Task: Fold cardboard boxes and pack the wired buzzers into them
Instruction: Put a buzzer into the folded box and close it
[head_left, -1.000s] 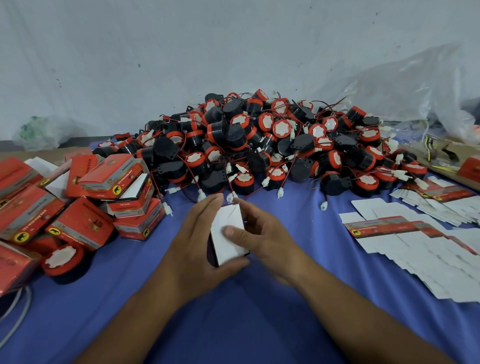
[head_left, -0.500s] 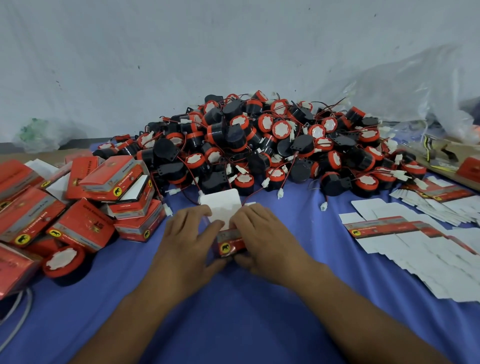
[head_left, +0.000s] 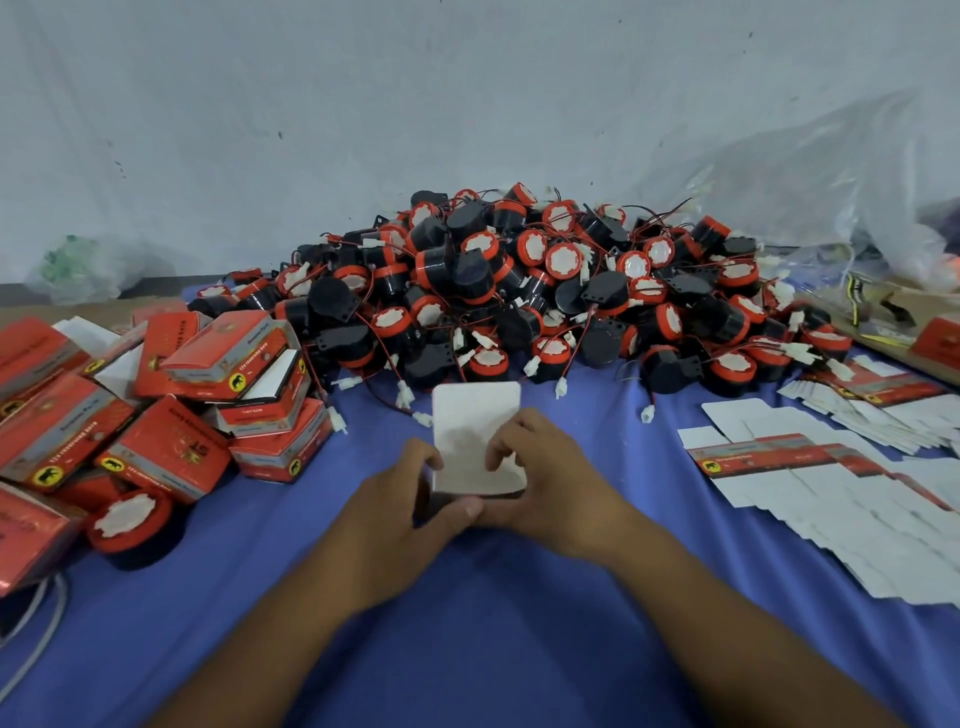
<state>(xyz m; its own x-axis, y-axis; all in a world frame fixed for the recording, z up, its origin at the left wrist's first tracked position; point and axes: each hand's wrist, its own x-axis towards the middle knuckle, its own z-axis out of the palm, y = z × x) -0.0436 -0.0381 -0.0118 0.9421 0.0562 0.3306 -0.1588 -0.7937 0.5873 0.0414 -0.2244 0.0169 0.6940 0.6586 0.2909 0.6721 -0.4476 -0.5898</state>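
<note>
Holding the white cardboard box (head_left: 475, 431) low over the blue tablecloth (head_left: 519, 623), you've got both hands wrapped on it: left hand (head_left: 400, 499) grips the left edge, right hand (head_left: 550, 483) pinches the right side. The heap of black-and-red wired buzzers (head_left: 519, 291) sits just behind it, and the finished red cardboard boxes (head_left: 171, 447) are off to your left

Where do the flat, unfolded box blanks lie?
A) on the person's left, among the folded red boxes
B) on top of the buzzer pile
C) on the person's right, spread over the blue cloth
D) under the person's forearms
C: the flat box blanks lie fanned over the blue cloth on the person's right. The folded red boxes sit on the left, and the buzzer pile lies behind the half-folded box that the left hand and right hand hold.
</note>
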